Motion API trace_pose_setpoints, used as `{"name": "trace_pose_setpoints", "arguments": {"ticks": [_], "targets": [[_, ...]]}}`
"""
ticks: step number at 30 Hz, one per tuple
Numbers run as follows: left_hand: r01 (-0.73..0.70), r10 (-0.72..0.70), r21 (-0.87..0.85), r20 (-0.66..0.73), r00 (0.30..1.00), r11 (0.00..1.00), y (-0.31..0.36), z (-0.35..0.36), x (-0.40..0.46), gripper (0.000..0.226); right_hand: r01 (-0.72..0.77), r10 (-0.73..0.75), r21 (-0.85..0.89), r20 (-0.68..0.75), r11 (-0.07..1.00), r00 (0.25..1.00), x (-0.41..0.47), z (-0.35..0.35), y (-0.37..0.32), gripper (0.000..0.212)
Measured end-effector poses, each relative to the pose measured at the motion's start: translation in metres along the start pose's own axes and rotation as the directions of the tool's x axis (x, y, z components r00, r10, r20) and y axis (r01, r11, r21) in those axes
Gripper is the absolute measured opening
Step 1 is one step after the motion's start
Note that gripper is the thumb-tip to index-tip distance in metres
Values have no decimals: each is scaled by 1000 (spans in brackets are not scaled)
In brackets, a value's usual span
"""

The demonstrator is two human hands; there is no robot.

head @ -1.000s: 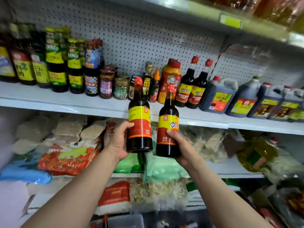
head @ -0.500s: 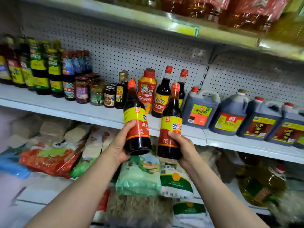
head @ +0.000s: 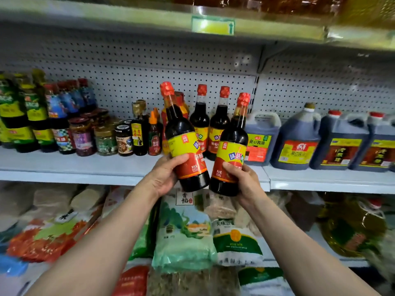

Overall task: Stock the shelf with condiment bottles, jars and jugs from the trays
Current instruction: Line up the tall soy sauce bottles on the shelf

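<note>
The left edge of the view is blurred: the green-labelled bottles [head: 19,116] there cannot be read, and the top shelf [head: 149,20] cuts off its stock, leaving only amber shapes. The bags [head: 183,229] on the lower shelf are partly hidden behind both forearms. Behind the two held bottles, two matching bottles [head: 210,122] stand on the middle shelf [head: 85,167] with their lower labels covered. The left hand [head: 165,175] grips the left bottle [head: 183,144] around its lower half, thumb across the red part of the label, fingers wrapped behind and out of sight; the bottle tilts with its red cap leaning left. The right hand [head: 243,181] holds the right bottle [head: 229,154] low on its body, thumb on the label front, the other fingers hidden behind; this bottle tilts right. The two bottle bases sit just beside each other in front of the shelf edge, above the bags, neither set down on the shelf. Both carry yellow-and-red labels with Chinese characters; small print near each thumb is too fine to read. To the right stand dark jugs [head: 297,139] with yellow and red labels, one reading 黄豆酱油. Small jars [head: 104,137] stand left of centre, labels illegible.
</note>
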State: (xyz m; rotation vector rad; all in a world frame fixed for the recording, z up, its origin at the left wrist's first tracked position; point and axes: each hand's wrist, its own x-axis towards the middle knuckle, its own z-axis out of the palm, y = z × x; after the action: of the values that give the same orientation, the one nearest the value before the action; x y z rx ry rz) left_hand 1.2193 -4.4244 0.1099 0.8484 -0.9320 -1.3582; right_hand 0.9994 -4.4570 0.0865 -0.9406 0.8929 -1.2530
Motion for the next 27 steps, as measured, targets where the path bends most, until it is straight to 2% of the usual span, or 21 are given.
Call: {"name": "trace_pose_setpoints", "arguments": {"ticks": [2,5,6,11,16,20,24,27], "targets": [[-4,2,60,30,1000,998,3,-7,21,97,47,-47,2,-15,999,999,16,5,-2,67],[-15,8,96,67,998,995,0,-17,51,64,114,-116,-29,-39,993,993,36,6,3,74],[-18,11,106,73,997,994,-2,-21,59,60,124,-126,-41,-44,991,991,41,5,5,79],[-33,15,164,108,994,986,-12,-35,90,71,174,-180,-77,-83,982,980,63,2,19,91],[-24,-14,218,171,985,976,-19,-42,114,76,217,-228,-107,-104,970,968,81,4,28,82],[-30,-38,291,226,973,956,-17,-38,133,80,236,-252,-185,-64,954,966,96,4,30,81],[-12,-105,385,280,954,923,-8,-41,144,71,229,-243,-266,-22,936,970,106,-2,26,78],[-4,-130,447,269,954,894,-2,-49,143,63,218,-230,-321,1,922,973,108,-8,26,72]]}}
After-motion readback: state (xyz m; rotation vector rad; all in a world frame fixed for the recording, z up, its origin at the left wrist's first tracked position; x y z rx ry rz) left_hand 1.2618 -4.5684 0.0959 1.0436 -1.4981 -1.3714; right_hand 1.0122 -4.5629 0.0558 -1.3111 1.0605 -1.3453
